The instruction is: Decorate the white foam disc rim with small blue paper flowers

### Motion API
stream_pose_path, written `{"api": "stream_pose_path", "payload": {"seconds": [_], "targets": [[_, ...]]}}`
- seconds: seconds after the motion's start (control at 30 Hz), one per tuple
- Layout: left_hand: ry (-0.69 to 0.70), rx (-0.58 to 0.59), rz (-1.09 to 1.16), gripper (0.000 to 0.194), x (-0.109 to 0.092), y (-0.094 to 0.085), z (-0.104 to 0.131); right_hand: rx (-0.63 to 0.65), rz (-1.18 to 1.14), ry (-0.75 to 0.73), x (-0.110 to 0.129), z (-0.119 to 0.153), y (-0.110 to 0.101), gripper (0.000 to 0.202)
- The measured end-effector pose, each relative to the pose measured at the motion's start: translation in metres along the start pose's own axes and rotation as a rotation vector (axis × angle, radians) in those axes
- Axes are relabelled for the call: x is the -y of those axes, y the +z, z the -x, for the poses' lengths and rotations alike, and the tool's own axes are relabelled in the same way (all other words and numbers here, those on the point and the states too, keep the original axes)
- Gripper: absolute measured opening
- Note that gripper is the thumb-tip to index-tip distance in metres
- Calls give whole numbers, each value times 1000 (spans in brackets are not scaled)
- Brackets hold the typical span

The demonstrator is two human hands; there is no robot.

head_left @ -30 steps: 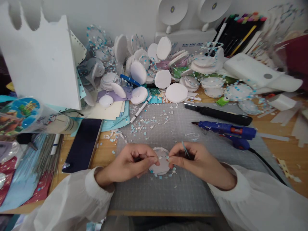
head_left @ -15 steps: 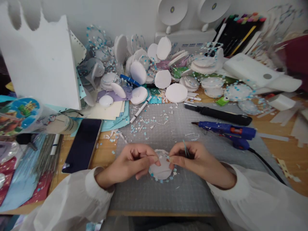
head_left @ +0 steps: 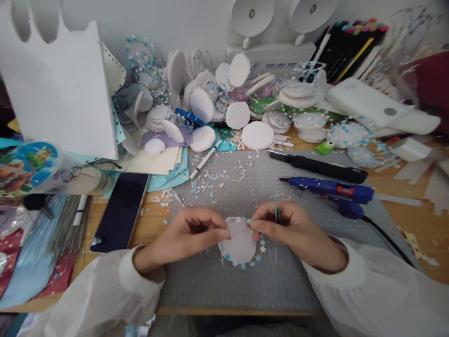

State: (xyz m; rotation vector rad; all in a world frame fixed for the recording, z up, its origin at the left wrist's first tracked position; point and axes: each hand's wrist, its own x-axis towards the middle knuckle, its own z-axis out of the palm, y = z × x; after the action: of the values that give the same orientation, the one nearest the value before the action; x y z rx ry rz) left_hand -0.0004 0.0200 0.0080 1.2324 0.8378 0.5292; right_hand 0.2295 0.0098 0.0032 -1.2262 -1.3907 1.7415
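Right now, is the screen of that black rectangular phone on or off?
Looks off: the black rectangular phone lies face up, its screen dark, showing no picture.

Fingers [head_left: 213, 237] are hiding details; borders are cutting others.
The left hand [head_left: 196, 234] is covering part of the white disc [head_left: 239, 248], the right hand [head_left: 287, 224] is obscuring part of a thin teal strip [head_left: 276, 209]. Along the back edge of the bench [head_left: 154, 206], twin lamp heads [head_left: 261, 18] are running out of view above illegible lettering [head_left: 280, 65].

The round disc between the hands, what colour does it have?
The disc is white; the head view shows it best.
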Motion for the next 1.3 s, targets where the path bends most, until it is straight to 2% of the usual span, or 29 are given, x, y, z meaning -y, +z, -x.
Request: {"api": "stream_pose_path", "payload": {"seconds": [0.27,0.4,0.57,0.8,0.87,0.97,1.07,1.17,1.3], "targets": [[-66,47,16,30,-1,0,-1,13,3,21,1,0,1,23],[-34,76,81,33,1,-4,0,21,-43,15,-1,0,0,21],[-11,38,108,30,4,-6,0,2,-20,-4,-1,0,-1,23],[-81,16,21,29,-4,0,0,11,-4,-7,-1,0,0,22],[-20,-18,-30,30,-2,0,0,11,-4,-6,-1,-1,1,22],[201,-68,-136,33,4,-1,2,9,-15,3,-1,-1,1,24],[369,-20,-278,63,8,-3,1,9,-35,9,-1,-1,1,25],[424,44,-403,84,10,-4,-1,1,-32,10,-1,-1,1,23],[443,51,-490,88,9,-2,-2,-5,-23,21,-1,0,1,23]]}}
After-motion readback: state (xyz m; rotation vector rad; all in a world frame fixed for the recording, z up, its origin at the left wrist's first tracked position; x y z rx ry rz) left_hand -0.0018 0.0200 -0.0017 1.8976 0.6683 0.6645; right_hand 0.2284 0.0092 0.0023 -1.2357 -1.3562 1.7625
